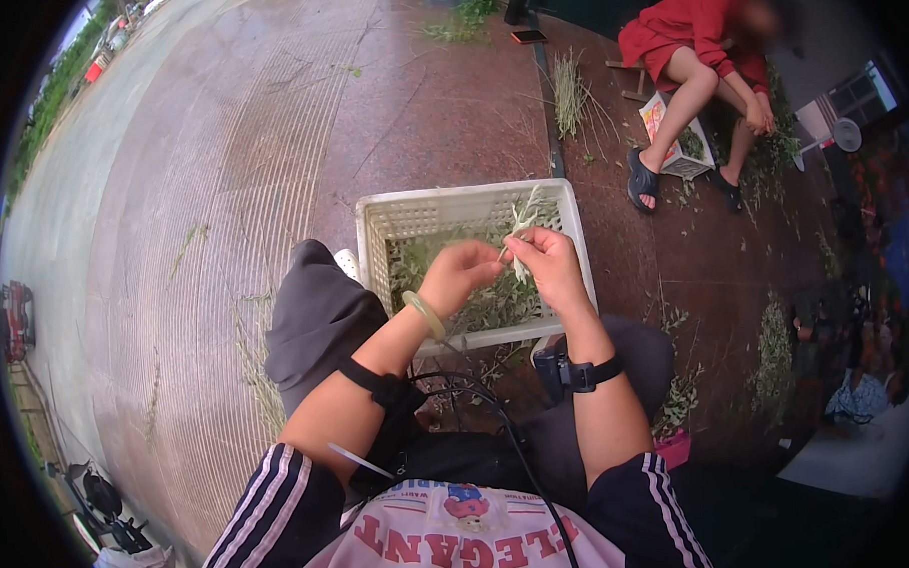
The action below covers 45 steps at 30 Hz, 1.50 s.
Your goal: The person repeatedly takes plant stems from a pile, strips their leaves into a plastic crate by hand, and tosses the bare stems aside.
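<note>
A pale green leafy sprig (523, 217) is held above a white plastic crate (373, 237). My right hand (554, 265) pinches the sprig between thumb and fingers. My left hand (464, 274) meets it from the left, fingers closed at the lower stem, with slight blur. Loose green leaves (495, 305) lie inside the crate below both hands. The crate stands on the floor between my knees.
At the upper right a person in red (701, 35) sits bent over a smaller crate (685, 161). A bundle of stems (568, 95) and a phone (529, 37) lie on the floor. Stems (260, 366) lie left of my knee. Cables (494, 403) cross my lap.
</note>
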Each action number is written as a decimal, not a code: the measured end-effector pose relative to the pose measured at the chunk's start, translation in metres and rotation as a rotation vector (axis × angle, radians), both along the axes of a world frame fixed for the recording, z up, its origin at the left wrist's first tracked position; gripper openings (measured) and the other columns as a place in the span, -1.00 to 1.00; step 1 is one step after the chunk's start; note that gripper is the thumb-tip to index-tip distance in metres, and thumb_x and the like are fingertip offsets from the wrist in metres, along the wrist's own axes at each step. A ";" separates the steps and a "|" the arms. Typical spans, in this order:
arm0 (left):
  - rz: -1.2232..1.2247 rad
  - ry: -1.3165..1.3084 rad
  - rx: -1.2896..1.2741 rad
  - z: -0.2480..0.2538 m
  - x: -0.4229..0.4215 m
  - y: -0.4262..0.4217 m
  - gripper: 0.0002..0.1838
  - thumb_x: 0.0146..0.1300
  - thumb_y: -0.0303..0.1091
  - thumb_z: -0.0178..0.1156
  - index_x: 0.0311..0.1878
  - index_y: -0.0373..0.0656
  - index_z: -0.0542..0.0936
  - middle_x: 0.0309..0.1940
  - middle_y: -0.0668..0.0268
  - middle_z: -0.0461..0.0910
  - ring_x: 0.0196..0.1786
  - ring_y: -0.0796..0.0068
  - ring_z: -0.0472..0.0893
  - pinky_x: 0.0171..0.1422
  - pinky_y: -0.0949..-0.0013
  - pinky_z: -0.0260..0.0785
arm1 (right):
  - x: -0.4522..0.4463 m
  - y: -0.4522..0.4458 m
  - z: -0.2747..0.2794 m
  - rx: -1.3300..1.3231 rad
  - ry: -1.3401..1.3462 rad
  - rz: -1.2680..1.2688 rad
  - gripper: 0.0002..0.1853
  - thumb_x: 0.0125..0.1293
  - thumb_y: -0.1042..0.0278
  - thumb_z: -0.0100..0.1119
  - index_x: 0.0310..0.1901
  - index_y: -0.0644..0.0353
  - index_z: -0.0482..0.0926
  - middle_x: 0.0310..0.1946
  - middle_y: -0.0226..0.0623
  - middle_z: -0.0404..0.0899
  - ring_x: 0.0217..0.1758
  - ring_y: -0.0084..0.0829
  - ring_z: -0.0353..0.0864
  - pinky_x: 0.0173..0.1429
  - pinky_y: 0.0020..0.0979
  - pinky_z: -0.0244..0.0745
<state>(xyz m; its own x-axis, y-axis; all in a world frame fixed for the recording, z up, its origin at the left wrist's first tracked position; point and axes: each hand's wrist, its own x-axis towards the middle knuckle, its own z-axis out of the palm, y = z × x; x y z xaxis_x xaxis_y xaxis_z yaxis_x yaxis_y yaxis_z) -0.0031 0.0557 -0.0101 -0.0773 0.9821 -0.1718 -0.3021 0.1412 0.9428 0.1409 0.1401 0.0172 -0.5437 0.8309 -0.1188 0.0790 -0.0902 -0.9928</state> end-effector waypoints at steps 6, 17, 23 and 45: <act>0.052 -0.113 -0.116 0.017 0.002 -0.002 -0.87 0.22 -0.35 0.12 -0.25 -0.19 0.46 -0.38 0.41 0.50 -0.38 0.65 0.50 -0.33 0.52 0.42 | -0.005 -0.006 0.007 0.079 -0.084 0.009 -0.84 0.14 0.37 0.16 -0.35 0.30 0.56 -0.49 -0.39 0.57 -0.41 -0.63 0.49 -0.28 -0.56 0.37; 0.207 -0.094 -0.081 0.012 -0.005 -0.001 -0.89 0.21 -0.32 0.13 -0.32 -0.12 0.43 -0.41 0.44 0.50 -0.35 0.67 0.49 -0.36 0.56 0.41 | -0.015 -0.017 0.013 0.308 -0.349 0.078 -0.82 0.06 0.33 0.20 -0.36 0.28 0.55 -0.49 -0.18 0.58 -0.41 -0.32 0.58 -0.30 -0.39 0.42; 0.444 -0.178 -0.045 0.013 -0.020 0.002 -0.89 0.21 -0.33 0.14 -0.35 -0.12 0.43 -0.42 0.41 0.51 -0.43 0.66 0.48 -0.37 0.55 0.39 | -0.009 -0.024 0.019 0.438 -0.618 0.419 -0.87 0.05 0.43 0.18 -0.38 0.30 0.56 -0.52 -0.21 0.59 -0.44 -0.41 0.58 -0.30 -0.42 0.42; 0.065 -0.128 -0.091 0.018 -0.002 -0.002 -0.89 0.19 -0.36 0.15 -0.33 -0.15 0.44 -0.50 0.43 0.48 -0.50 0.65 0.50 -0.42 0.58 0.38 | -0.004 -0.001 -0.002 0.104 -0.129 0.081 -0.79 0.10 0.30 0.19 -0.34 0.30 0.54 -0.50 -0.35 0.57 -0.42 -0.61 0.49 -0.32 -0.54 0.37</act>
